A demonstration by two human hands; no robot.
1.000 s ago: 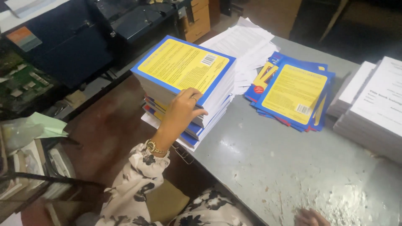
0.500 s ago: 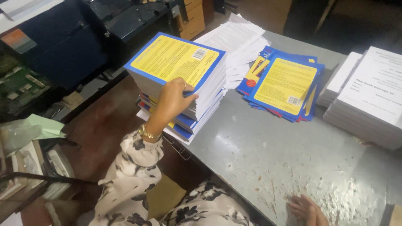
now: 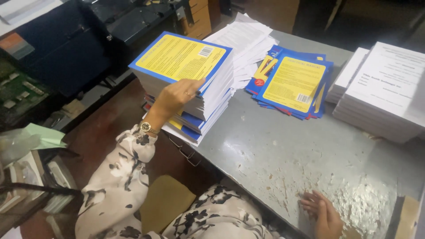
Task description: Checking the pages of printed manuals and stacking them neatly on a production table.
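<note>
- Left hand (image 3: 177,95) curled on the near edge of the top book (image 3: 181,57), fingers at its corner; the grip pinches that corner, book resting on the stack (image 3: 195,110) at the surface's left end
- Lift squarely; the stack overhangs the surface (image 3: 274,146)
- Right hand (image 3: 323,214) flat, released, holding nothing, on white residue (image 3: 363,203)
- Loose covers (image 3: 292,84) and paper blocks (image 3: 385,88) crowd the far side

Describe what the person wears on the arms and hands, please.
The left arm has a long loose sleeve, cream with black flower shapes. A gold-coloured wristwatch sits on that wrist, and a small ring on one of its fingers. The right hand is bare, with no ring visible; its sleeve is out of view.
</note>
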